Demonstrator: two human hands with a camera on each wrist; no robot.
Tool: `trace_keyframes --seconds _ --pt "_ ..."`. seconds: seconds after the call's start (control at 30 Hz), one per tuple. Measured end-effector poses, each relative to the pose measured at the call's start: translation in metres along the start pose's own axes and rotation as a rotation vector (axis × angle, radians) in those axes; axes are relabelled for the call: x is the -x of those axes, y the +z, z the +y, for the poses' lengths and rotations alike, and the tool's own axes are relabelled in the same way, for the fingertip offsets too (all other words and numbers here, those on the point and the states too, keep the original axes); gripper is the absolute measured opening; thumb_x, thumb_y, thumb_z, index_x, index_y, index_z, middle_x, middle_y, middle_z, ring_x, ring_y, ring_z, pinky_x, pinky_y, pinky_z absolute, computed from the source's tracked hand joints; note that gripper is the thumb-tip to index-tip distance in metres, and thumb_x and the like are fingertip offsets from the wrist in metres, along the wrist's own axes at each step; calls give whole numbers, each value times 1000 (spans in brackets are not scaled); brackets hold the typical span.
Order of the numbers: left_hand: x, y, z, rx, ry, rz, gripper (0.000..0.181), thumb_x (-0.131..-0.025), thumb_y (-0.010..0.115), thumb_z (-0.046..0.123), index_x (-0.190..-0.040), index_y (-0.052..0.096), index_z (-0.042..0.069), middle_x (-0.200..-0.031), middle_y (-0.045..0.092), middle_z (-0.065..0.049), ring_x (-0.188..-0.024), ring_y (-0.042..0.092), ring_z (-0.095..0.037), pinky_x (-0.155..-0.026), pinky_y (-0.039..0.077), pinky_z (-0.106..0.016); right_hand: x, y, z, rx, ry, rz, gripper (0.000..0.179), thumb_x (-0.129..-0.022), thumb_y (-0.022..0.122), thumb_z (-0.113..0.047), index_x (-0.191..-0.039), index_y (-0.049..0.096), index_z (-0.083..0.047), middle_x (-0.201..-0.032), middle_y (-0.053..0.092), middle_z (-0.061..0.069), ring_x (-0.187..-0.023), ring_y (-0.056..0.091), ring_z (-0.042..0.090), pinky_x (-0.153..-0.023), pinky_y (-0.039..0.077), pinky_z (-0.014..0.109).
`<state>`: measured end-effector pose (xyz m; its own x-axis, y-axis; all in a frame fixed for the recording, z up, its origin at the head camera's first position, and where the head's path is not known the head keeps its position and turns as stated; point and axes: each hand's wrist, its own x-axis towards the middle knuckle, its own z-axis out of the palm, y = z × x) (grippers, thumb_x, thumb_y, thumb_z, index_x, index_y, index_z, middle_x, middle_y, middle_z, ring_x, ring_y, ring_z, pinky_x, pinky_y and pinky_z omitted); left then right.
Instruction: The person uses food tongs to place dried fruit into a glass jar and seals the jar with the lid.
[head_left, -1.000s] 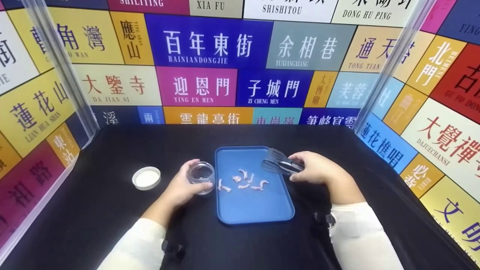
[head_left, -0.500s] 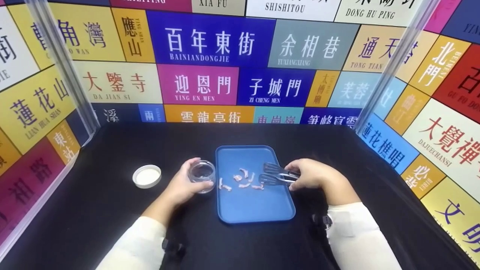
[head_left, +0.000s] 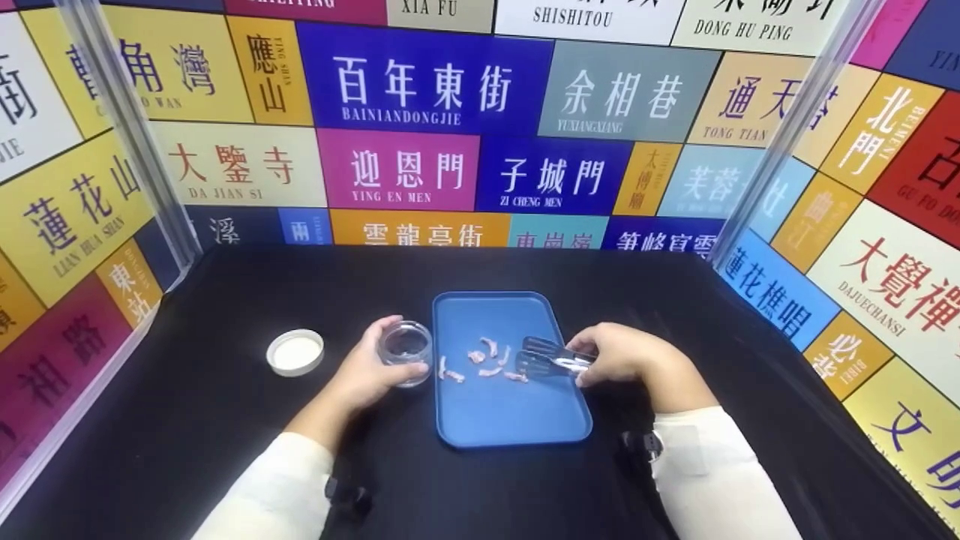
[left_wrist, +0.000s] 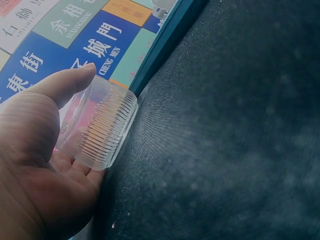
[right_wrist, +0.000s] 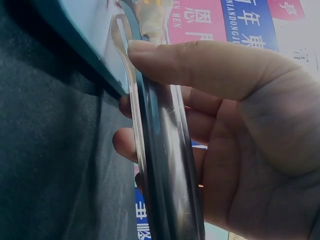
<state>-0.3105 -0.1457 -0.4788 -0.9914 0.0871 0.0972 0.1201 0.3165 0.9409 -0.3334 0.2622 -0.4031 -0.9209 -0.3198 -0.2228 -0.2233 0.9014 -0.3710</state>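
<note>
My left hand (head_left: 373,369) curls round a clear, ribbed jar (left_wrist: 107,125) that stands lidless beside the tray's left edge. Metal tongs (right_wrist: 167,150) lie in my right hand (head_left: 621,354), thumb on one side and fingers on the other. Their slotted heads (head_left: 538,358) reach over the blue tray (head_left: 517,420), one head right at the rightmost piece (head_left: 516,376) of a small, pale pink, curled food that looks like shrimp. Several more such pieces (head_left: 491,347) lie scattered toward the tray's left and middle.
A round white lid (head_left: 295,352) rests on the black-covered table (head_left: 360,285), left of the jar. Panels with printed place names (head_left: 420,82) enclose the table at the back and sides, with clear corner posts (head_left: 780,150) at left and right.
My right hand has brought the tongs down and left across the tray, from its upper right to the rightmost pink piece. The left hand and jar have stayed in place.
</note>
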Motion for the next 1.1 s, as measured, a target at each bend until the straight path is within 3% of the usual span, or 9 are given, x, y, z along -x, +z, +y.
trace_keyframes --seconds 0.37,0.7,1.1 --pt "0 -1 0 -13 -11 -6 96 -81 94 27 -160 42 14 -156 58 -16 -145 55 -36 -127 37 -57 -1 1 -2 13 -49 -1 25 -89 86 -20 -114 83 -23 -100 79 -2 -92 66 21 -95 59 51" --pt "0 -1 0 -19 -9 -5 96 -81 94 28 -160 42 14 -156 58 -16 -144 56 -36 -127 37 -57 -1 -3 -5 -6 -64 46 23 -91 84 -18 -114 83 -22 -103 81 -2 -91 68 20 -98 59 51" --pt "1 -1 0 -42 -8 -1 95 -81 94 28 -160 42 15 -157 57 -15 -145 55 -36 -127 37 -57 -2 -4 -12 -64 -144 212 32 -94 81 -23 -126 80 -20 -115 78 5 -106 67 27 -105 55 55"
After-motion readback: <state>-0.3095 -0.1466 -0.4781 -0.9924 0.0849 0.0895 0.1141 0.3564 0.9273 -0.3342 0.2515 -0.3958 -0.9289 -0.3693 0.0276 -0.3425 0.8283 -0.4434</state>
